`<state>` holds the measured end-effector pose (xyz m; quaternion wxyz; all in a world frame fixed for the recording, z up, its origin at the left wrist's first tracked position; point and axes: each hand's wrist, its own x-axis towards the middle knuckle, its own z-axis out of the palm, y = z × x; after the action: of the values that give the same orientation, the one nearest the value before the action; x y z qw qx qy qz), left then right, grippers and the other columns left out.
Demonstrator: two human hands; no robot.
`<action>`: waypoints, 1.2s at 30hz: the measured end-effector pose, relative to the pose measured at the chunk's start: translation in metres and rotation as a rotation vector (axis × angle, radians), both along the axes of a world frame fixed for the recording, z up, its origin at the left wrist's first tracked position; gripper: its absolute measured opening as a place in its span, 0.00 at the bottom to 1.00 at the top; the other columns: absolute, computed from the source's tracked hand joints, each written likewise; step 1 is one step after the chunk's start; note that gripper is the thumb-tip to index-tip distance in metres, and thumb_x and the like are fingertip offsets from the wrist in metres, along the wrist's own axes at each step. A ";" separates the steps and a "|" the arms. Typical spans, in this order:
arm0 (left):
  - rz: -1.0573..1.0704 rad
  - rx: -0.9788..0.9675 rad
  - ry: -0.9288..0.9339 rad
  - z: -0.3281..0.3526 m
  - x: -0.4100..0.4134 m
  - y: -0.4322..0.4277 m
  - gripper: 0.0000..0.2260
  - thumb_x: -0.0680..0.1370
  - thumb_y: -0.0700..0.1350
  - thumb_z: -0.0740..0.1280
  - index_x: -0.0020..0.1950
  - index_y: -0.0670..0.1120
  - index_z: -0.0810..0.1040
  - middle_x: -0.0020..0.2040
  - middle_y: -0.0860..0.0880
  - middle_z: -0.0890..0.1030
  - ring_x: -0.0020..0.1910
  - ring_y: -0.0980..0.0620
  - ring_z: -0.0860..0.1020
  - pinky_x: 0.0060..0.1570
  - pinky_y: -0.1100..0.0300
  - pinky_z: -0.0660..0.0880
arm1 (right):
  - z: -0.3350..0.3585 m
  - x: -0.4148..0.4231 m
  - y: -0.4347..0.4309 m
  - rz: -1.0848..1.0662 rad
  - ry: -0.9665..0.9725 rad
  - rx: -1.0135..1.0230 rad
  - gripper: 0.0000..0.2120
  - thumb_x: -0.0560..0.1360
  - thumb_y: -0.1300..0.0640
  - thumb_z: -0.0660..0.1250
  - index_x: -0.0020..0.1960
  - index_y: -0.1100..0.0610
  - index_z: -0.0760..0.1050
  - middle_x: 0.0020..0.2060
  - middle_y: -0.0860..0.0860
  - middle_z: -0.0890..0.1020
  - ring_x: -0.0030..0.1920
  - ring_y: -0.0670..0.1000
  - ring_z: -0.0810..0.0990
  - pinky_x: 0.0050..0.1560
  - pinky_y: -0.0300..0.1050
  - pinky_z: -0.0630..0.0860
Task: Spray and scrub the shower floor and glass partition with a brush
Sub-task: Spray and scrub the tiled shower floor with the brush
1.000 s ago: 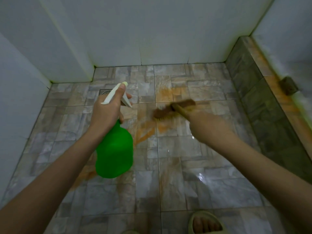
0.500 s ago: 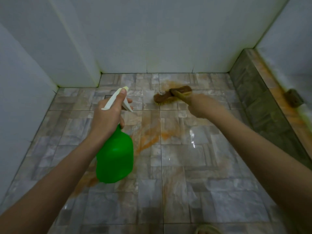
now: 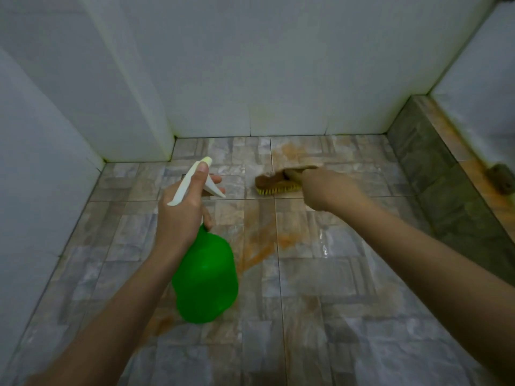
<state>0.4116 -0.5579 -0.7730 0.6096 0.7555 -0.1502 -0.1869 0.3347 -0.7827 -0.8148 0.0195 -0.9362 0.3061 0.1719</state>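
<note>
Stained shower floor (image 3: 306, 288), right hand (image 3: 323, 190) scrubbing brush (image 3: 274, 183) near back wall (image 3: 278, 65)

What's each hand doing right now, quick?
Left hand: grips the green spray bottle by its neck.
Right hand: grips the scrub brush, bristles on the floor tiles.

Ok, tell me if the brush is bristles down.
Bristles down: the brush shows its brown back up, yellow bristles against the floor.
</note>
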 end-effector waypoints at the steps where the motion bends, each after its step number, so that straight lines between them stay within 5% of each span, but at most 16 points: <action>1: 0.008 0.001 -0.004 -0.001 0.002 0.000 0.21 0.83 0.58 0.60 0.33 0.72 0.80 0.44 0.57 0.86 0.19 0.55 0.71 0.26 0.66 0.73 | -0.014 0.002 -0.004 -0.015 -0.063 0.013 0.33 0.76 0.68 0.56 0.77 0.48 0.56 0.44 0.55 0.78 0.35 0.52 0.74 0.34 0.47 0.72; 4: 0.023 0.015 -0.024 -0.003 0.004 0.001 0.21 0.83 0.58 0.60 0.32 0.73 0.80 0.43 0.59 0.86 0.19 0.55 0.72 0.28 0.66 0.73 | -0.033 0.025 -0.044 -0.101 -0.184 0.046 0.40 0.76 0.69 0.54 0.77 0.39 0.44 0.44 0.57 0.78 0.31 0.50 0.71 0.33 0.48 0.71; 7: 0.028 0.025 -0.049 -0.004 0.010 0.005 0.21 0.83 0.57 0.59 0.33 0.73 0.80 0.42 0.61 0.86 0.19 0.54 0.72 0.29 0.63 0.73 | -0.018 0.040 -0.050 -0.113 -0.087 0.033 0.30 0.75 0.68 0.56 0.75 0.51 0.61 0.46 0.57 0.78 0.32 0.51 0.72 0.29 0.45 0.68; 9: 0.032 0.015 -0.061 -0.006 0.017 0.008 0.20 0.84 0.58 0.59 0.34 0.72 0.80 0.42 0.56 0.87 0.20 0.53 0.72 0.29 0.61 0.72 | -0.021 0.037 -0.033 -0.136 -0.049 -0.021 0.22 0.76 0.66 0.57 0.70 0.56 0.68 0.41 0.55 0.77 0.34 0.52 0.74 0.31 0.45 0.68; 11: 0.041 0.006 -0.063 -0.010 0.021 0.009 0.20 0.84 0.58 0.59 0.35 0.72 0.80 0.42 0.54 0.87 0.20 0.52 0.72 0.28 0.62 0.72 | -0.042 0.034 -0.029 -0.150 -0.141 -0.018 0.30 0.76 0.67 0.57 0.76 0.53 0.58 0.42 0.57 0.79 0.37 0.54 0.77 0.35 0.48 0.72; 14: 0.054 -0.009 -0.066 -0.014 0.025 0.011 0.18 0.83 0.60 0.59 0.36 0.71 0.81 0.47 0.39 0.85 0.21 0.50 0.72 0.29 0.60 0.72 | -0.050 0.048 -0.056 -0.210 -0.271 0.034 0.39 0.76 0.68 0.56 0.78 0.43 0.43 0.59 0.62 0.77 0.55 0.60 0.78 0.50 0.54 0.75; 18: 0.045 -0.048 -0.052 -0.018 0.026 0.014 0.16 0.82 0.61 0.60 0.37 0.69 0.82 0.48 0.27 0.81 0.25 0.42 0.72 0.32 0.54 0.72 | -0.048 0.046 -0.041 -0.200 -0.230 0.020 0.33 0.76 0.67 0.56 0.78 0.52 0.53 0.52 0.60 0.80 0.47 0.59 0.80 0.39 0.50 0.74; 21: 0.055 -0.041 -0.067 -0.022 0.026 0.011 0.18 0.83 0.60 0.60 0.37 0.69 0.82 0.47 0.29 0.81 0.24 0.42 0.72 0.32 0.54 0.72 | -0.063 0.040 -0.027 -0.227 -0.228 0.022 0.36 0.76 0.69 0.56 0.79 0.50 0.47 0.41 0.58 0.78 0.34 0.55 0.77 0.32 0.48 0.72; 23: 0.053 -0.038 -0.058 -0.022 0.023 0.007 0.19 0.83 0.58 0.60 0.36 0.71 0.82 0.45 0.35 0.84 0.23 0.46 0.72 0.32 0.55 0.72 | -0.068 0.049 -0.045 -0.312 -0.315 0.037 0.36 0.77 0.68 0.55 0.79 0.48 0.46 0.45 0.58 0.78 0.40 0.57 0.78 0.36 0.49 0.72; 25: 0.035 -0.032 -0.060 -0.021 0.022 0.005 0.20 0.84 0.57 0.59 0.36 0.72 0.81 0.45 0.48 0.87 0.21 0.50 0.72 0.31 0.57 0.73 | -0.066 0.054 -0.050 -0.362 -0.351 0.065 0.29 0.78 0.67 0.55 0.77 0.53 0.56 0.52 0.59 0.80 0.48 0.59 0.80 0.40 0.49 0.71; 28: 0.038 -0.060 -0.065 -0.017 0.022 0.002 0.20 0.84 0.56 0.59 0.37 0.71 0.82 0.45 0.54 0.87 0.20 0.51 0.72 0.28 0.60 0.72 | -0.070 0.038 -0.029 -0.307 -0.317 0.066 0.23 0.79 0.66 0.56 0.73 0.58 0.62 0.50 0.58 0.80 0.46 0.57 0.81 0.41 0.49 0.76; 31: 0.044 -0.054 -0.065 -0.017 0.021 -0.002 0.19 0.84 0.56 0.59 0.37 0.70 0.82 0.45 0.56 0.86 0.20 0.52 0.72 0.26 0.61 0.71 | -0.067 0.036 -0.038 -0.248 -0.324 0.056 0.33 0.78 0.68 0.55 0.78 0.49 0.50 0.45 0.59 0.79 0.40 0.57 0.78 0.38 0.50 0.75; 33: 0.038 -0.057 -0.065 -0.016 0.018 -0.002 0.19 0.84 0.55 0.60 0.37 0.69 0.82 0.45 0.57 0.86 0.19 0.53 0.72 0.25 0.62 0.71 | -0.058 0.046 -0.060 -0.289 -0.339 0.080 0.39 0.77 0.67 0.55 0.78 0.42 0.42 0.54 0.61 0.77 0.47 0.59 0.78 0.43 0.52 0.74; 36: 0.028 -0.052 -0.074 -0.017 0.018 -0.001 0.19 0.84 0.55 0.60 0.37 0.68 0.83 0.45 0.57 0.86 0.19 0.53 0.72 0.24 0.63 0.71 | -0.046 0.046 -0.057 -0.292 -0.267 0.038 0.32 0.78 0.66 0.55 0.78 0.51 0.51 0.60 0.60 0.76 0.54 0.60 0.78 0.49 0.53 0.75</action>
<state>0.4292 -0.5592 -0.7905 0.6259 0.7477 -0.1667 -0.1462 0.3809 -0.8394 -0.8610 0.1024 -0.8959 0.4298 0.0474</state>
